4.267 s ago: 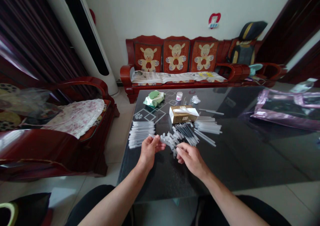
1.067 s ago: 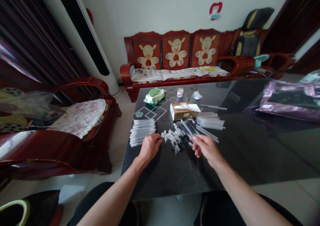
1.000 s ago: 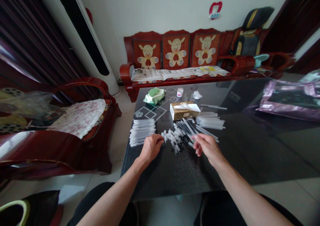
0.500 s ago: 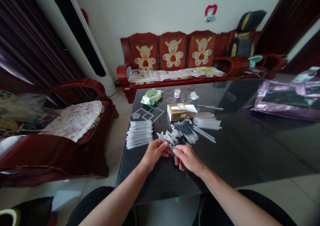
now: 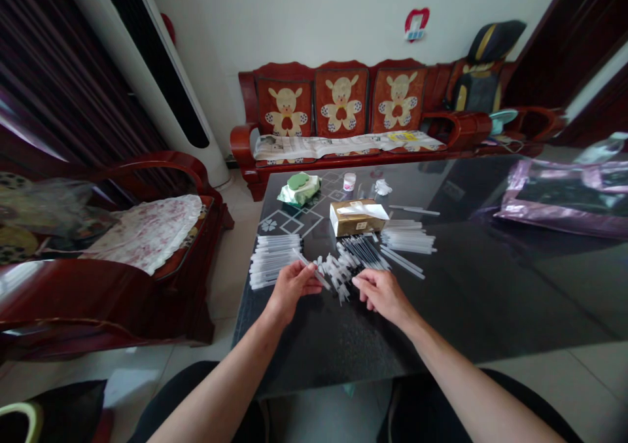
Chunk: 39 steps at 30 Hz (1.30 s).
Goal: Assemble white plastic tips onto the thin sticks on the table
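Note:
My left hand [image 5: 293, 287] is closed around a slim translucent white pen barrel [image 5: 321, 279], which slants across the fingers. Behind that hand lies a stack of similar white barrels [image 5: 275, 260], side by side. Between my hands is a loose heap of small white pen parts [image 5: 339, 271]. My right hand [image 5: 380, 292] is beside this heap with its fingers curled in and pressed together; whether anything small is inside them is hidden. Just beyond it, a bundle of thin dark-filled refills [image 5: 367, 252] lies at a slant.
A gold tissue box [image 5: 360, 219] stands behind the refills. Further white tubes [image 5: 407, 237] lie to its right. A green wipes pack [image 5: 299, 190], a small white jar [image 5: 349, 181] and a crumpled tissue [image 5: 383, 187] sit farther back. A purple-edged package [image 5: 564, 197] lies at right on the dark table [image 5: 461, 299].
My hands, close together before, have moved apart. My left hand has shifted left with the pen barrel now plainly visible in it; my right hand has moved right, beside the heap.

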Tool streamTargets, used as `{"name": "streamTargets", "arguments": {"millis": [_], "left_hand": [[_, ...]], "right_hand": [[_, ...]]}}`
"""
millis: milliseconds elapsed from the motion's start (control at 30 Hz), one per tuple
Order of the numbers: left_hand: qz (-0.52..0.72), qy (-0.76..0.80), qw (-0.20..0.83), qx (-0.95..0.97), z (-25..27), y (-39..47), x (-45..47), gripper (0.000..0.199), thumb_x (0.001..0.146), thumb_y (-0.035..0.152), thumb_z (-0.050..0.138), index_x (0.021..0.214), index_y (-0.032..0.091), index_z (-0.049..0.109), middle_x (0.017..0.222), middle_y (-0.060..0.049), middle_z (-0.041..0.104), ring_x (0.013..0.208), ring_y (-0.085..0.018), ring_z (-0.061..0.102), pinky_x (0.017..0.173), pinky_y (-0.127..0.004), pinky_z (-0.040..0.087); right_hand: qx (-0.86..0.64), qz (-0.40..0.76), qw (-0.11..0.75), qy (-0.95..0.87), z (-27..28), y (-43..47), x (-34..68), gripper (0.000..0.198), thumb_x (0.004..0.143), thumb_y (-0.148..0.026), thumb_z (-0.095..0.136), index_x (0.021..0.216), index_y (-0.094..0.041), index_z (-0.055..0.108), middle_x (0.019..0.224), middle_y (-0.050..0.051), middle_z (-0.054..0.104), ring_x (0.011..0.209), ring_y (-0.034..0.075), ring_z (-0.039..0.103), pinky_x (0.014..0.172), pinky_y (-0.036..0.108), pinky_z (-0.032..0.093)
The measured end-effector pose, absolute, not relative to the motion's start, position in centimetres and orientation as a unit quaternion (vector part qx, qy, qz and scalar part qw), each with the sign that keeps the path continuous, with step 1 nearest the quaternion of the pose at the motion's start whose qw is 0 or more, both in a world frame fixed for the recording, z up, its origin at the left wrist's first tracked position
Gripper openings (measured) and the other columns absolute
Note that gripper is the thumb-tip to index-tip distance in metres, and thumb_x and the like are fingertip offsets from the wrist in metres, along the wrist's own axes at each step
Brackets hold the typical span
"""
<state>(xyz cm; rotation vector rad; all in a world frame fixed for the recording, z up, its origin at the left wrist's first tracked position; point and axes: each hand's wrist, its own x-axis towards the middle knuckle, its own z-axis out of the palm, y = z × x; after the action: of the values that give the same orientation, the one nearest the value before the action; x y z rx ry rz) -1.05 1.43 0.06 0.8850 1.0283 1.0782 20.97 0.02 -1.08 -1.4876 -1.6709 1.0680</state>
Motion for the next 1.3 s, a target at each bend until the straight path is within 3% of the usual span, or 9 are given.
{"name": "streamTargets", "arguments": {"millis": [200, 267, 467, 600, 733, 867, 1033, 1167, 1300], "left_hand": [[0.412, 0.423, 0.626, 0.51, -0.4, -0.1, 1.4, 0.029, 0.079, 0.04, 0.065, 0.077, 0.011, 0.064, 0.066, -0.005, 0.063, 0.058, -0.013, 0.06, 0.054, -0.023, 0.049], [0.403, 0.448, 0.559, 0.569, -0.8, -0.1, 1.6, 0.028, 0.081, 0.039, 0.061, 0.085, 0.012, 0.067, 0.068, -0.005, 0.063, 0.061, -0.015, 0.06, 0.056, -0.026, 0.049], [0.333, 0.414, 0.238, 0.813, -1.7, 0.1, 1.8, 0.027, 0.089, 0.016, 0.048, 0.109, 0.021, 0.065, 0.103, -0.008, 0.063, 0.096, -0.02, 0.057, 0.087, -0.034, 0.046], [0.244, 0.378, 0.141, 0.881, -2.2, -0.1, 2.5, 0.03, 0.09, 0.014, 0.042, 0.112, 0.02, 0.062, 0.104, -0.008, 0.06, 0.093, -0.02, 0.054, 0.085, -0.035, 0.045], [0.205, 0.375, 0.101, 0.899, -2.6, -0.2, 2.9, 0.025, 0.092, 0.016, 0.04, 0.101, 0.019, 0.063, 0.096, -0.007, 0.059, 0.087, -0.019, 0.052, 0.082, -0.033, 0.044], [0.19, 0.38, 0.093, 0.9, -2.8, -0.3, 3.1, 0.02, 0.093, 0.018, 0.04, 0.089, 0.018, 0.06, 0.092, -0.006, 0.057, 0.086, -0.019, 0.05, 0.081, -0.031, 0.043], [0.226, 0.388, 0.137, 0.883, -2.1, -0.3, 3.1, 0.015, 0.09, 0.017, 0.045, 0.091, 0.019, 0.06, 0.087, -0.006, 0.059, 0.084, -0.02, 0.051, 0.079, -0.033, 0.041], [0.379, 0.436, 0.276, 0.768, -0.8, 0.6, 1.5, 0.013, 0.085, 0.021, 0.054, 0.091, 0.021, 0.065, 0.086, -0.005, 0.062, 0.08, -0.018, 0.054, 0.074, -0.028, 0.04], [0.475, 0.44, 0.484, 0.589, 0.1, 2.1, -1.0, 0.019, 0.077, 0.034, 0.065, 0.083, 0.016, 0.068, 0.065, -0.001, 0.058, 0.06, -0.013, 0.05, 0.059, -0.024, 0.037]], "right_hand": [[-0.469, 0.543, 0.301, -0.628, -0.5, -1.6, 18.3, 0.03, 0.084, -0.045, 0.053, 0.087, -0.015, 0.061, 0.063, -0.001, 0.061, 0.044, 0.01, 0.057, 0.037, 0.017, 0.043], [-0.488, 0.537, 0.296, -0.621, -0.7, -1.2, 18.6, 0.03, 0.085, -0.044, 0.052, 0.08, -0.015, 0.059, 0.058, -0.002, 0.058, 0.04, 0.008, 0.053, 0.035, 0.016, 0.04], [-0.578, 0.425, 0.37, -0.591, -1.0, 0.5, 21.1, 0.032, 0.086, -0.042, 0.049, 0.066, -0.017, 0.052, 0.052, -0.002, 0.055, 0.036, 0.007, 0.049, 0.032, 0.015, 0.037], [-0.57, 0.424, 0.374, -0.596, -0.9, 0.6, 21.3, 0.032, 0.086, -0.041, 0.049, 0.065, -0.017, 0.052, 0.052, -0.002, 0.056, 0.035, 0.008, 0.049, 0.032, 0.016, 0.036], [-0.567, 0.423, 0.369, -0.602, -0.8, 0.3, 21.0, 0.032, 0.086, -0.042, 0.048, 0.066, -0.017, 0.053, 0.052, -0.002, 0.056, 0.035, 0.007, 0.049, 0.032, 0.016, 0.036], [-0.564, 0.429, 0.369, -0.601, -0.7, 0.3, 20.8, 0.03, 0.085, -0.041, 0.048, 0.067, -0.017, 0.053, 0.052, -0.002, 0.055, 0.036, 0.008, 0.049, 0.032, 0.016, 0.036], [-0.56, 0.432, 0.36, -0.608, -0.7, 0.3, 20.9, 0.033, 0.087, -0.042, 0.046, 0.066, -0.018, 0.052, 0.052, -0.002, 0.055, 0.036, 0.008, 0.048, 0.033, 0.017, 0.035], [-0.547, 0.438, 0.364, -0.613, -0.4, 0.1, 21.1, 0.037, 0.089, -0.045, 0.043, 0.07, -0.017, 0.057, 0.047, -0.004, 0.046, 0.035, 0.008, 0.042, 0.035, 0.019, 0.031], [-0.529, 0.435, 0.376, -0.624, 0.2, -0.1, 21.0, 0.035, 0.087, -0.042, 0.047, 0.077, -0.014, 0.065, 0.049, -0.005, 0.04, 0.043, 0.008, 0.038, 0.04, 0.021, 0.027]]}}
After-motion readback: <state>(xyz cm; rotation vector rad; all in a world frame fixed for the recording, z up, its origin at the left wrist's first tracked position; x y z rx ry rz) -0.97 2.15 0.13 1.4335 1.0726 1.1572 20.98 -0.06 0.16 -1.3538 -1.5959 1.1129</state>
